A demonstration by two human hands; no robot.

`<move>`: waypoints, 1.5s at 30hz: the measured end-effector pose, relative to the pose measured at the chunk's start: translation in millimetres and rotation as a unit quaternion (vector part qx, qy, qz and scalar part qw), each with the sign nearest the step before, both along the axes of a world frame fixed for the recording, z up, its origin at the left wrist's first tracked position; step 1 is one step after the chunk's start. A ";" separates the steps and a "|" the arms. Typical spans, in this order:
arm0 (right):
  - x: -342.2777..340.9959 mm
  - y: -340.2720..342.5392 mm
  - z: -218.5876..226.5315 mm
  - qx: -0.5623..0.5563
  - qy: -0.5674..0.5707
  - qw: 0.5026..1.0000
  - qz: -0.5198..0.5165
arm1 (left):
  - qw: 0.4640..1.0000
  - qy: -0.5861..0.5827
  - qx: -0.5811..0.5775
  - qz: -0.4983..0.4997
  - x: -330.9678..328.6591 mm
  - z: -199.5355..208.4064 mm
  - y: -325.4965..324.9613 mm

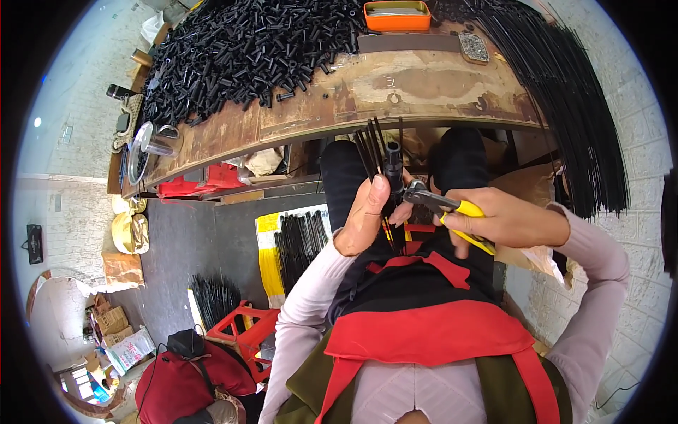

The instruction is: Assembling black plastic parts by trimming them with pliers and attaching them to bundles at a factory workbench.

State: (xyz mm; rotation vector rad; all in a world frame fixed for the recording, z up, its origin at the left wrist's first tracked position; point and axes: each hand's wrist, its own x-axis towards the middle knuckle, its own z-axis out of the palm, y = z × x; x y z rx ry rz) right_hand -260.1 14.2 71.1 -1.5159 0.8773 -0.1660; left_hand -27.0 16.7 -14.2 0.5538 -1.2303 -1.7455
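My left hand [364, 218] is closed around several thin black rods [367, 150] and a black tubular piece [393, 161], all pointing up above my lap. In my right hand [505, 215] is a pair of pliers [432, 201] with yellow handles. Its metal jaws reach the tubular piece, just beside my left fingers. Whether the jaws grip the piece or a rod is too small to tell. The lower ends of the rods hang below my left hand, in front of a black and red apron [424, 332].
A wooden bench [438, 85] stands ahead, bearing a heap of black tubular parts [240, 56], an orange box [397, 21] and a small container of metal bits [474, 49]. Long black rods [575, 106] overhang its right end. At lower left sits another person [166, 385] near a red stool [258, 328].
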 end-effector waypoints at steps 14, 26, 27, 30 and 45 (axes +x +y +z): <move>5.8 -2.0 19.1 -0.079 0.079 0.994 0.012 | 0.999 0.035 0.013 -0.017 8.3 -6.4 -8.0; 7.2 -48.2 -26.3 -0.393 0.151 0.907 0.021 | 0.991 -0.025 0.063 0.113 2.3 -21.6 -41.5; 2.0 -62.6 -40.4 -0.437 0.196 0.878 0.004 | 0.981 -0.081 0.064 0.163 7.3 -14.2 -48.2; -28.8 -111.6 -71.3 -0.437 0.364 0.820 -0.062 | 0.934 0.025 0.149 0.323 45.3 -9.4 -66.2; -41.7 18.6 -51.3 -0.067 -0.283 0.872 -0.394 | 0.794 0.494 0.220 0.277 46.9 11.8 -53.0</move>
